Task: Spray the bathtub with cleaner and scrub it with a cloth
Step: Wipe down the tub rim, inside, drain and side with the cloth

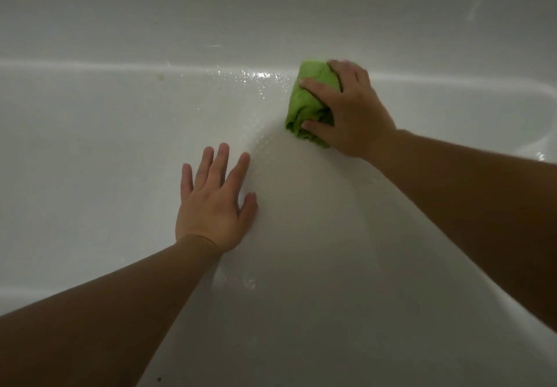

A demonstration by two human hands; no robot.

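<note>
I look down into a white bathtub whose inner wall is wet with droplets near the far rim. My right hand grips a bunched green cloth and presses it against the tub's far wall just below the rim. My left hand lies flat on the tub surface, fingers straight and spread, holding nothing. No spray bottle is in view.
The far rim runs across the frame with a small yellowish stain on it at the left. Above it rises a pale wall. The tub curves round at the right end.
</note>
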